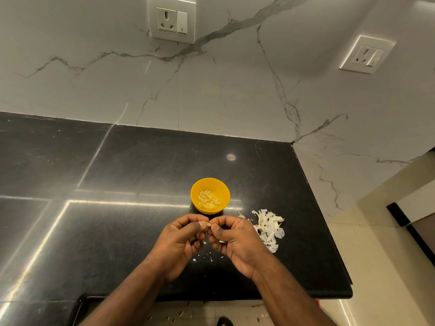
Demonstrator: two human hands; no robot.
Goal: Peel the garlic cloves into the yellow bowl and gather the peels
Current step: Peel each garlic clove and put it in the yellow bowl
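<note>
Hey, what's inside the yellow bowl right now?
The yellow bowl holds a small heap of peeled garlic cloves, pale and bare. The bowl's bottom under the heap is covered, so anything beneath the cloves cannot be seen. No peels show inside it.

The scene is moderately lit from overhead, warm in tone. Long bright streaks of glare cross the polished black countertop [141,175] from nine o'clock toward six, and a small round reflection sits just past centre toward one o'clock. The marble wall [235,90] is evenly lit, dimmer toward twelve. Wide-angle distortion bends the counter edges and tilts the wall sockets [367,54]. Focus is fairly sharp throughout.
</note>
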